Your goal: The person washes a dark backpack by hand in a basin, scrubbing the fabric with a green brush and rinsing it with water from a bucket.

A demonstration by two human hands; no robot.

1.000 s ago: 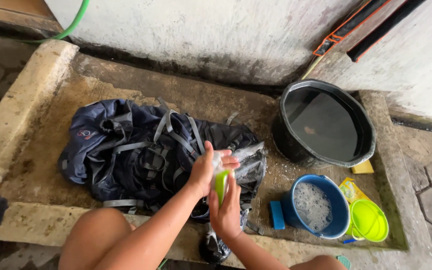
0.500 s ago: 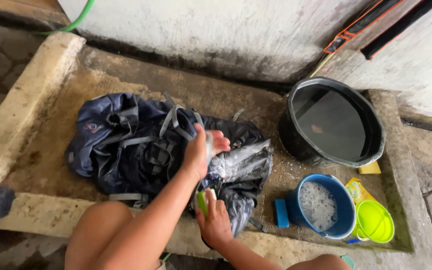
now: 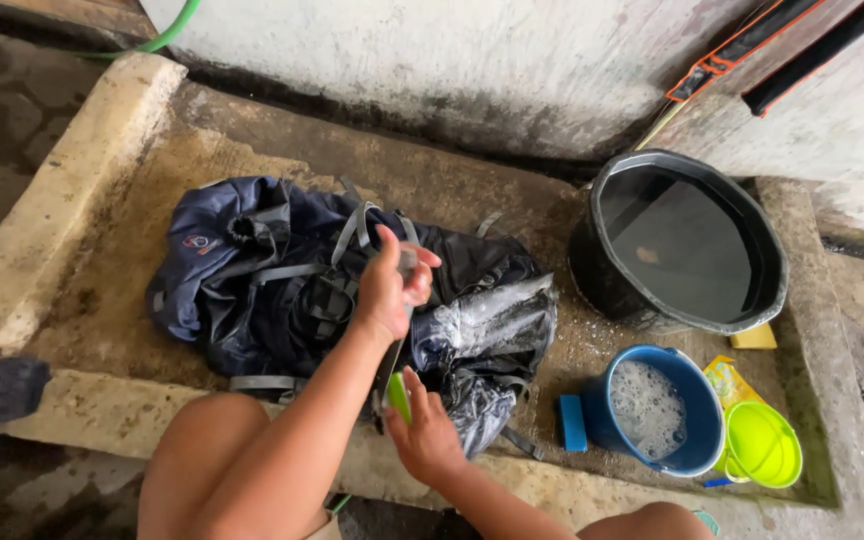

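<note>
A wet navy and black backpack point(image 3: 252, 280) lies on a concrete wash slab point(image 3: 102, 150), its right part covered in soap suds point(image 3: 492, 320). My left hand point(image 3: 387, 290) is raised above the bag and pinches the top end of a dark strap point(image 3: 390, 355), which runs taut down toward me. My right hand point(image 3: 430, 435) is lower, near the slab's front edge, and holds a green brush point(image 3: 398, 397) against the strap's lower part. My bare knee point(image 3: 202, 450) is at the bottom left.
A large black tub of water point(image 3: 687, 240) stands at the right. In front of it are a blue pail of foamy water point(image 3: 652, 410), a blue sponge point(image 3: 572, 422), a lime-green scoop point(image 3: 762, 445) and a yellow soap bar point(image 3: 755, 338). A green hose point(image 3: 157, 40) runs along the back wall.
My right hand with the green brush has slid down the strap, away from my left hand and toward the slab's front edge. My left hand still holds the strap up.
</note>
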